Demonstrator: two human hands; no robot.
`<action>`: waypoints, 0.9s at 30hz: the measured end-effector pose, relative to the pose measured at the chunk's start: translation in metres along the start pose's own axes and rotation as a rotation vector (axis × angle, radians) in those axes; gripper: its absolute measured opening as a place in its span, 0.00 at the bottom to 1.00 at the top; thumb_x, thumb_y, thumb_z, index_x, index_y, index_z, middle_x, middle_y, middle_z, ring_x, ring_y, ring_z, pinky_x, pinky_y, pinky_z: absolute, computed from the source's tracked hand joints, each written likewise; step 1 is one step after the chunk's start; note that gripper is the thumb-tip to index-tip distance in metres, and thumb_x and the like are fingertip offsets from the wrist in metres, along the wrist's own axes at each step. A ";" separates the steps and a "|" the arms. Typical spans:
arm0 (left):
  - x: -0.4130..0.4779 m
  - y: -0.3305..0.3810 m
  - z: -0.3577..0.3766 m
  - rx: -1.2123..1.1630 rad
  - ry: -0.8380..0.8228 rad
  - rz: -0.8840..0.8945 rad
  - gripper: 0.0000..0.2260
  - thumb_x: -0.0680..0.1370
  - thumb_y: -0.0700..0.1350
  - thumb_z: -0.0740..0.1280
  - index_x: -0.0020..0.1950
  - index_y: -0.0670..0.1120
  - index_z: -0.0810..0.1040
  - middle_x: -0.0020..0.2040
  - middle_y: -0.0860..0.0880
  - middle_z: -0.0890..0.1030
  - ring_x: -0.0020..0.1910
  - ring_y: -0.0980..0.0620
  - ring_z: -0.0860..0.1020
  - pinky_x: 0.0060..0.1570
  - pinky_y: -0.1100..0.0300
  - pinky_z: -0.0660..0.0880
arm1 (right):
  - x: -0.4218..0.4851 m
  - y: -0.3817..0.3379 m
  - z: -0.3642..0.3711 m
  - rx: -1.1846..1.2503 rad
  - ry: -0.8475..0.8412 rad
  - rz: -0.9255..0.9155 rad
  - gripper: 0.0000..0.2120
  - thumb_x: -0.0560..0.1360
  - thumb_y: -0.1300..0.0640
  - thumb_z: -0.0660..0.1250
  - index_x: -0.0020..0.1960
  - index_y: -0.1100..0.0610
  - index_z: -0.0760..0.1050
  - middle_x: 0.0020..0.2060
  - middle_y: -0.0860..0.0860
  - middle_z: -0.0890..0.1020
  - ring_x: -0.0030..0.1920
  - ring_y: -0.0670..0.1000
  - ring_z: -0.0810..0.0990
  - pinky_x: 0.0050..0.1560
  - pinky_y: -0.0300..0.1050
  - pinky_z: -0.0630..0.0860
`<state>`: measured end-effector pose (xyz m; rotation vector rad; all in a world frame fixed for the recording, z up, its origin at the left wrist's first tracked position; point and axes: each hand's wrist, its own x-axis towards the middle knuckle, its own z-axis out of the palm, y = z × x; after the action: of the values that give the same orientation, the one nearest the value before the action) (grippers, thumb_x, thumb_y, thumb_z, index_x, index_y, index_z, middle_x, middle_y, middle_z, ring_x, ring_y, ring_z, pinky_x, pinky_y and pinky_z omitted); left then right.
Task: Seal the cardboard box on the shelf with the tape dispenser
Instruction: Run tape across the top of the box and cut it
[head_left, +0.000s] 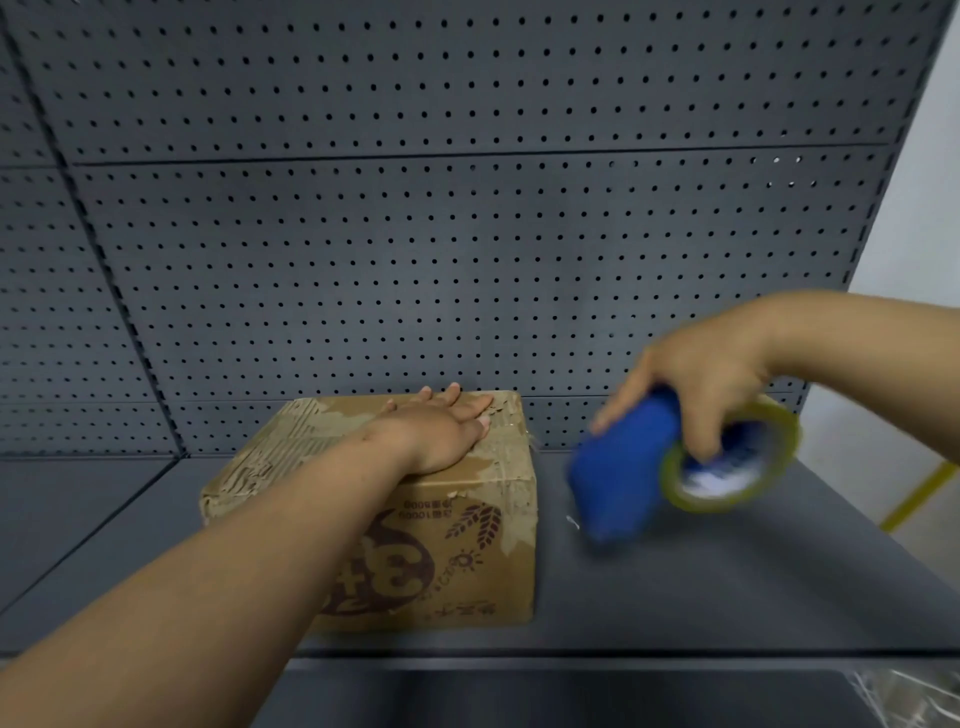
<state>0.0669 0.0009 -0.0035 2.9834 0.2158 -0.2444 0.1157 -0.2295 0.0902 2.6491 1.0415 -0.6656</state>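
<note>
A worn cardboard box (415, 519) sits on the dark grey metal shelf (727, 587), its far side near the perforated back panel (467, 234). The box's top is closed, its surface scuffed and torn with the corrugated layer exposed on the left part; the front face carries brown printed graphics of wheat ears and upside-down lettering. The left hand (436, 431) lies flat on the top of the box, palm down, fingers spread and straight, gripping nothing, with the forearm stretching across the box's front edge. To the right of the box, clear of it and above the shelf surface, the right hand (701, 379) is clenched around the blue tape dispenser (623, 478), which is blurred by motion. The roll of clear, yellowish tape (670, 473) sits on the dispenser's right side, with 1 finger draped over its rim. A yellow strip (919, 493) shows beyond the shelf's right end.
</note>
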 end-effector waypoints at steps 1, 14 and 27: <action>0.000 -0.001 -0.001 -0.003 0.000 -0.002 0.23 0.80 0.59 0.43 0.76 0.63 0.45 0.79 0.53 0.43 0.78 0.47 0.42 0.74 0.42 0.42 | 0.006 0.003 0.012 -0.080 -0.035 0.035 0.34 0.64 0.59 0.73 0.65 0.36 0.69 0.45 0.41 0.77 0.42 0.45 0.76 0.44 0.37 0.76; -0.015 0.014 -0.009 0.099 0.360 0.487 0.21 0.81 0.53 0.51 0.75 0.56 0.58 0.77 0.57 0.56 0.77 0.58 0.51 0.74 0.58 0.43 | 0.035 0.052 0.022 0.200 0.907 0.079 0.38 0.65 0.43 0.70 0.70 0.32 0.55 0.43 0.50 0.70 0.46 0.52 0.71 0.39 0.42 0.65; -0.018 0.026 -0.009 0.031 0.140 0.528 0.24 0.81 0.57 0.44 0.71 0.54 0.68 0.76 0.57 0.62 0.76 0.60 0.50 0.74 0.55 0.36 | 0.027 -0.004 -0.002 0.413 1.209 -0.015 0.39 0.66 0.48 0.72 0.70 0.32 0.56 0.45 0.55 0.71 0.47 0.54 0.72 0.42 0.43 0.66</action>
<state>0.0544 -0.0256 0.0114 2.9515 -0.5591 0.0230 0.1311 -0.2101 0.0789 3.3809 1.2003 1.0021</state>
